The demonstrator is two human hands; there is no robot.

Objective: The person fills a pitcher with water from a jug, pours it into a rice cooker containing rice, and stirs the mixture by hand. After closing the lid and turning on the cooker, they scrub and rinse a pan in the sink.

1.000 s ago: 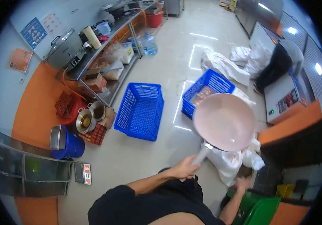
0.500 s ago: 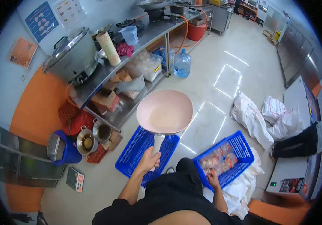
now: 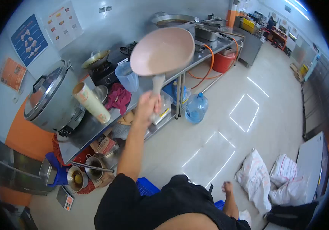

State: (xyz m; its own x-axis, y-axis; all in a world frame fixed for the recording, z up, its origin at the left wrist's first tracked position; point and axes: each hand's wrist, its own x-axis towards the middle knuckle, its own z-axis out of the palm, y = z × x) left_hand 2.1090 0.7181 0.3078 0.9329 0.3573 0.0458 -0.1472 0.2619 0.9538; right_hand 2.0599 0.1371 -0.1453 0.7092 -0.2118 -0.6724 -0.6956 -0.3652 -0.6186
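Note:
My left hand (image 3: 148, 107) is wrapped round the pale handle of a pink frying pan (image 3: 162, 51). The pan is raised at arm's length, its inside facing me, and appears in front of the steel counter (image 3: 143, 90). Low on the right, my right hand (image 3: 228, 187) is curled closed, with nothing visible in it. Below that hand, part of a blue basket (image 3: 220, 204) shows beside my leg. Another blue basket (image 3: 146, 187) lies on the floor to my left, mostly covered by my sleeve and leg.
On the counter are a large rice cooker (image 3: 51, 99), a plastic jug (image 3: 127, 76), a magenta cloth (image 3: 118, 98) and a wok (image 3: 96, 59). A water bottle (image 3: 197, 109) stands on the floor. White sacks (image 3: 254, 180) lie right, near another person's dark-clothed legs (image 3: 292, 215).
My left hand has lifted the frying pan up and forward, towards the counter. My right hand has come out of the basket of bagged food. The view has tilted up.

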